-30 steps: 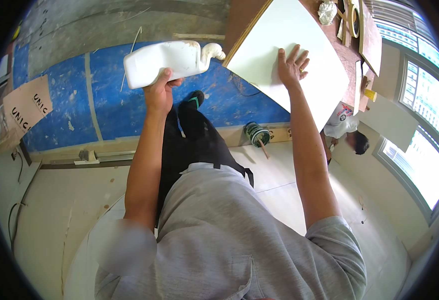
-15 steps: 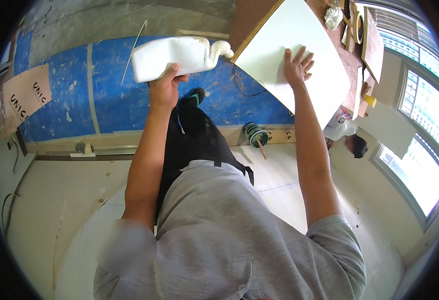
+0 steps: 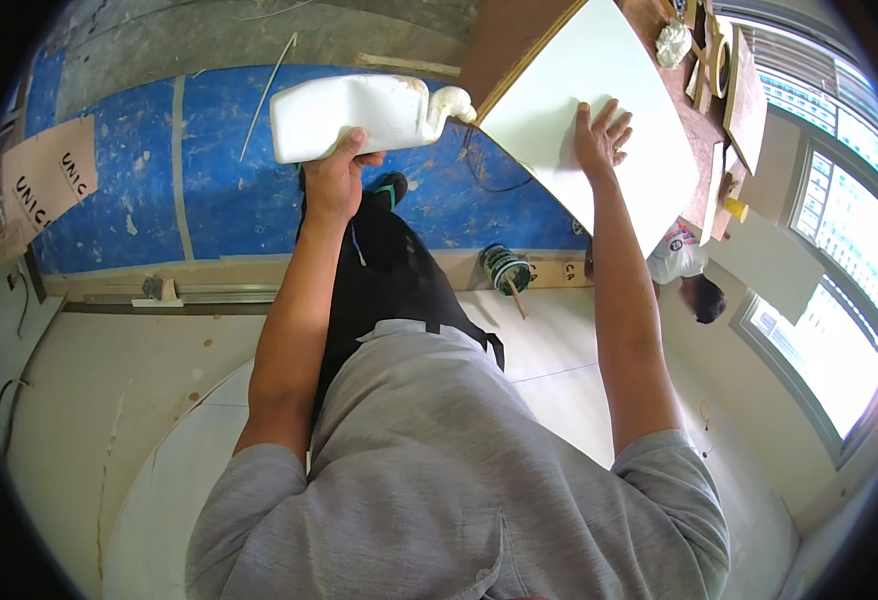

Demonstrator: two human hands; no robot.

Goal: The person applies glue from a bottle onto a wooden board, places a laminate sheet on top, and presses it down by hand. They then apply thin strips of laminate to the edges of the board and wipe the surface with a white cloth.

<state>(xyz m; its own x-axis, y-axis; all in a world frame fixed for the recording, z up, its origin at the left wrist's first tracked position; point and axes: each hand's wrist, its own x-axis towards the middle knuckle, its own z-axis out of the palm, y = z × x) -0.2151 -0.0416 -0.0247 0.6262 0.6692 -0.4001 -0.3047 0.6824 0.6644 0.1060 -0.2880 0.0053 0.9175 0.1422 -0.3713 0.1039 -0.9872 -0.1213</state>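
A white plastic bottle [image 3: 359, 112] lies sideways in my left hand [image 3: 337, 180], which is closed round its lower side with the thumb on its face. The bottle's crusted, cream-coloured nozzle [image 3: 450, 106] points right, at the left corner of a white board [image 3: 569, 80]; whether it touches the edge I cannot tell. My right hand [image 3: 604, 138] rests on the board's white face, fingers spread and holding nothing. Along its upper left side the board shows a brown edge.
Blue sheeting [image 3: 249, 210] covers the floor ahead. A dark green bucket [image 3: 505, 268] with a stick stands near my legs. On the brown bench [image 3: 671, 90] are a crumpled white wad [image 3: 673, 45], a tape roll [image 3: 721, 68] and wood strips. Another person [image 3: 684, 270] is at the right, by windows.
The bottle and my left hand have shifted slightly right in the picture. My right hand stays spread on the board, a little lower in view.
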